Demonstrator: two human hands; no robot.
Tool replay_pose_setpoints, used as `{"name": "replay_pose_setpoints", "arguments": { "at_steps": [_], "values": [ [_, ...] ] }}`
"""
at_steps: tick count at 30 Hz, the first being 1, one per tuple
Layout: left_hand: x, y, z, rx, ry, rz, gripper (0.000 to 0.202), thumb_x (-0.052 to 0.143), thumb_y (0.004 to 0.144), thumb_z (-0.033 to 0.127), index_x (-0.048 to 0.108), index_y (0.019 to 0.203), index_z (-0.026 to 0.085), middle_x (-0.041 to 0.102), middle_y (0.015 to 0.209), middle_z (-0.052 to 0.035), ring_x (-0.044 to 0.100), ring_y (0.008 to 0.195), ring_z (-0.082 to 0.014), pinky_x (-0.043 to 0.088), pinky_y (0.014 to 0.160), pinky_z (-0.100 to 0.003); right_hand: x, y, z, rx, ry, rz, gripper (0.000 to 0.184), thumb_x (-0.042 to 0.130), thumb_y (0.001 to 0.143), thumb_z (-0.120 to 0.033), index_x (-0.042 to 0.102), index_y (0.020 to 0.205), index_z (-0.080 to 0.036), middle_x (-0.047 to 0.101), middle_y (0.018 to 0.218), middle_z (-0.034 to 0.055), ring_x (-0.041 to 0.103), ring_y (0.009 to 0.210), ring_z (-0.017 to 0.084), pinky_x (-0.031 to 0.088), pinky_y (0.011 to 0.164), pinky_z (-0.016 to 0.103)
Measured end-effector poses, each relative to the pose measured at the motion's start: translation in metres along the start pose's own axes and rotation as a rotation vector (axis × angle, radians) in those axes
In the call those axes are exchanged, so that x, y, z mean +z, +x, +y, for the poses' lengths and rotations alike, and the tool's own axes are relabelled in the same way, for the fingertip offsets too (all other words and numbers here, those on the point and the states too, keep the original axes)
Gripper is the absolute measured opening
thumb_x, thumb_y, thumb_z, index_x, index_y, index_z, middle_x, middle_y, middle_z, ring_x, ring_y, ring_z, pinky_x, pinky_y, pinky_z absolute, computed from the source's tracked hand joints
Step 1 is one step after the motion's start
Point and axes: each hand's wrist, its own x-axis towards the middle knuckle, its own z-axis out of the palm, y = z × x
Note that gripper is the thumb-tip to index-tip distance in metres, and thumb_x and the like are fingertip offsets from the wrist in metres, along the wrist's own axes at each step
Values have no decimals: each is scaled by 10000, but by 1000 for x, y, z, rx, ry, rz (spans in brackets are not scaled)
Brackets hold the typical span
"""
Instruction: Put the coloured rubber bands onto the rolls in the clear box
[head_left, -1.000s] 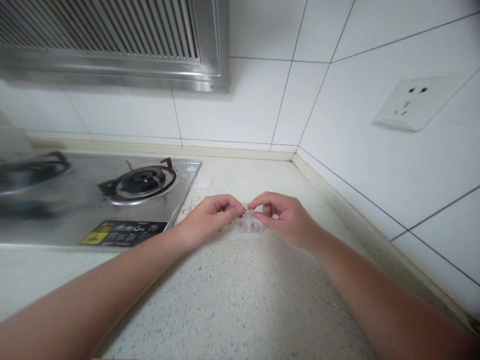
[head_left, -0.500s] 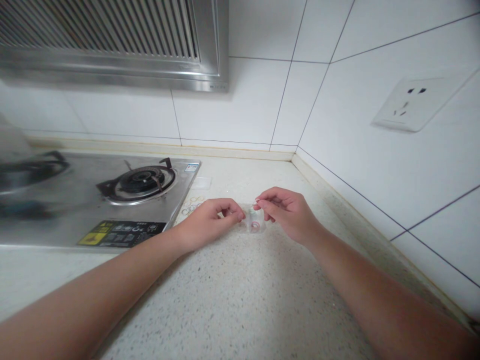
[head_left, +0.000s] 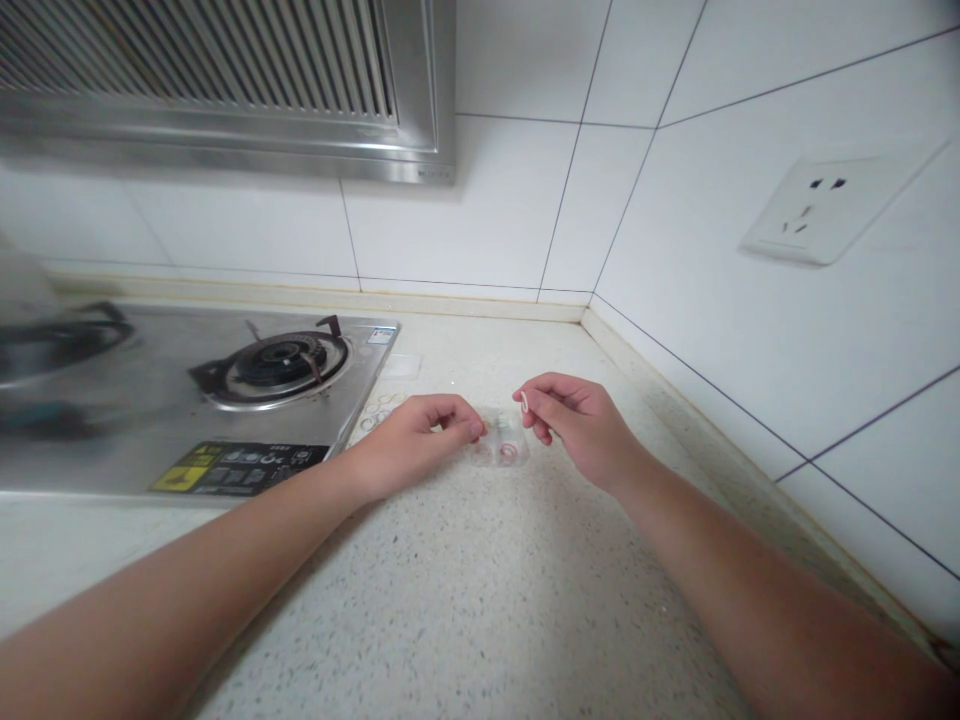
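Note:
A small clear plastic box (head_left: 514, 432) with compartments lies on the counter, holding a few coloured loops, among them a red elastic band (head_left: 508, 452). At its left edge my left hand (head_left: 424, 440) is closed, thumb and finger pinching the rim; its other fingers are partly hidden. Just above the right side of the box, my right hand (head_left: 574, 420) pinches a small pale elastic band (head_left: 524, 402) between thumb and forefinger. More thin elastic bands (head_left: 381, 408) in yellowish and dark tones are spread beside the hob, partly behind my left hand.
A steel gas hob (head_left: 172, 400) with black burners stands at the left, under a range hood (head_left: 225, 140). A flat clear plastic lid (head_left: 402, 367) lies near the hob's right edge. Tiled walls meet behind the counter (head_left: 450, 600); a socket (head_left: 832, 205) is on the right wall.
The pale elastic band now shows upright in my right hand's pinch, a little above the box. My left hand has hardly moved. The view has shifted slightly.

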Motion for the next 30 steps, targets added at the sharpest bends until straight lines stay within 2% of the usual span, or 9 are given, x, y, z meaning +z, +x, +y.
{"name": "replay_pose_setpoints", "arguments": {
  "at_steps": [11,18,22,26,30],
  "values": [
    [0,0,-2,-39,-41,-17,268,548,885,384,655,839,142,559,668,15,417,534,-83,335,525,-211,0,2,3,-25,14,22,204,674,857,-379,668,827,-177,594,646,-16,468,510,67,366,467,207],
    [0,0,-2,-30,-29,-18,258,554,886,375,664,848,145,563,662,18,417,533,-81,334,529,-210,1,1,1,-2,-46,24,230,645,871,-402,686,855,-176,581,630,-18,456,508,68,361,473,214],
    [-2,1,-4,9,24,0,256,552,887,366,674,839,147,601,708,-2,474,608,-100,366,574,-216,2,0,2,-30,-231,-36,208,628,879,-377,699,872,-181,638,692,0,515,567,83,388,522,221],
    [-4,3,-9,42,93,29,258,550,886,370,689,851,156,646,778,-21,536,718,-131,407,645,-234,5,-1,3,-51,-579,-145,184,614,884,-347,721,888,-198,681,708,3,533,571,95,376,550,239],
    [-5,5,-14,45,172,39,261,539,889,375,699,870,169,662,793,-21,538,716,-134,401,628,-233,9,-1,5,-87,-778,-209,182,595,897,-339,732,907,-219,703,749,8,586,650,119,389,619,253]
  ]
}}
